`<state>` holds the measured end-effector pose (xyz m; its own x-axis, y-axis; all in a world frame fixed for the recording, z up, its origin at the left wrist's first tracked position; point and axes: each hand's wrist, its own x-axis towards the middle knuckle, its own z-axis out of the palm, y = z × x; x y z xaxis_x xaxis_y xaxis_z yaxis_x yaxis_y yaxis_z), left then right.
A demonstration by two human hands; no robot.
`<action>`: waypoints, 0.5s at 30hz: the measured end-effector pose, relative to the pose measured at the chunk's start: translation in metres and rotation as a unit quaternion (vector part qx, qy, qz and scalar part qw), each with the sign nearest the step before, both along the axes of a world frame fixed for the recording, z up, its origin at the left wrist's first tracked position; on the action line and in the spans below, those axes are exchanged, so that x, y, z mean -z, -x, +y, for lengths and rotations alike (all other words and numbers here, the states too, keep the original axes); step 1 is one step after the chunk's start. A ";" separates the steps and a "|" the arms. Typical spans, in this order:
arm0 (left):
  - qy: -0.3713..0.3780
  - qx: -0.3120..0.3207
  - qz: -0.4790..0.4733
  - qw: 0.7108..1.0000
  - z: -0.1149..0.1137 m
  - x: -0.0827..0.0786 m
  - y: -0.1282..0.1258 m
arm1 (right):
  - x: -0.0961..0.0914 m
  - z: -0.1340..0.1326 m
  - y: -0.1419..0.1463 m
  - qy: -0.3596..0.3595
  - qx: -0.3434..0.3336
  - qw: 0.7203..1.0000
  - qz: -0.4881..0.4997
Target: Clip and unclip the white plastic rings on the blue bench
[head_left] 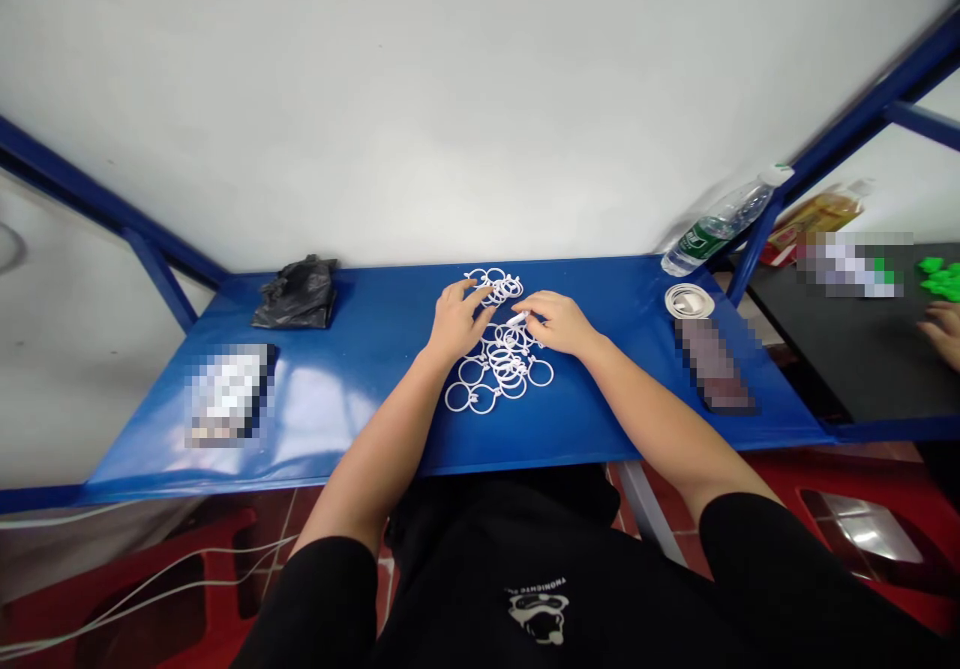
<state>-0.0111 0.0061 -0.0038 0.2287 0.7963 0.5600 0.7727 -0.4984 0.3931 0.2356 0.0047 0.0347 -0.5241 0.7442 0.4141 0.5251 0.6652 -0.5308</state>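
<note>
Many thin white plastic rings with small clip-like tabs, much like curtain rings, lie on the blue table. A larger loose heap of rings (506,361) spreads below and between my hands, and a smaller bunch of rings (504,287) sits farther back, towards the wall. My left hand (456,321) is at the left edge of the smaller bunch, thumb and fingers apart, fingertips close to the rings. Bent in a pinch, my right hand (559,323) holds a small white piece (517,318) above the larger heap; it looks like a ring seen edge-on.
The blue table (375,379) carries a black plastic bag (298,292), a blurred phone-like object (231,394), a water bottle (724,224), a coiled white cable (688,301) and a blurred dark slab (716,364). Another person's hand (943,331) is beside green pieces (941,277) at right.
</note>
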 end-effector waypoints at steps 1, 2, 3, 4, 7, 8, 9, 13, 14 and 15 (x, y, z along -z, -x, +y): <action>0.015 0.003 0.013 1.000 0.004 0.006 0.002 | 0.000 0.000 -0.001 0.000 -0.008 1.000 -0.014; 0.029 0.007 0.024 0.999 0.007 0.012 0.004 | 0.000 0.000 -0.001 0.002 -0.013 1.000 -0.025; 0.040 0.010 0.032 0.999 0.009 0.016 0.004 | 0.000 -0.001 -0.001 0.005 -0.014 0.999 -0.033; 0.048 0.011 0.036 0.998 0.010 0.020 0.005 | 0.000 -0.002 -0.001 0.008 -0.012 0.999 -0.037; 0.054 0.000 0.023 0.998 0.010 0.022 0.003 | 0.001 -0.002 0.000 0.015 -0.007 0.999 -0.040; 0.057 -0.007 0.016 0.998 0.008 0.020 0.002 | 0.001 -0.002 0.000 0.016 -0.006 0.999 -0.041; 0.066 -0.016 0.011 0.998 0.007 0.017 0.001 | 0.002 -0.002 0.001 0.017 -0.004 0.999 -0.041; 0.127 -0.057 0.017 0.990 -0.001 0.001 -0.003 | 0.005 0.000 0.000 0.020 0.005 0.999 -0.048; 0.138 -0.065 0.019 0.988 -0.002 -0.003 -0.004 | 0.005 0.000 0.000 0.022 0.008 0.998 -0.050; 0.145 -0.071 0.020 0.987 -0.003 -0.006 -0.004 | 0.006 0.001 0.000 0.024 0.010 0.998 -0.052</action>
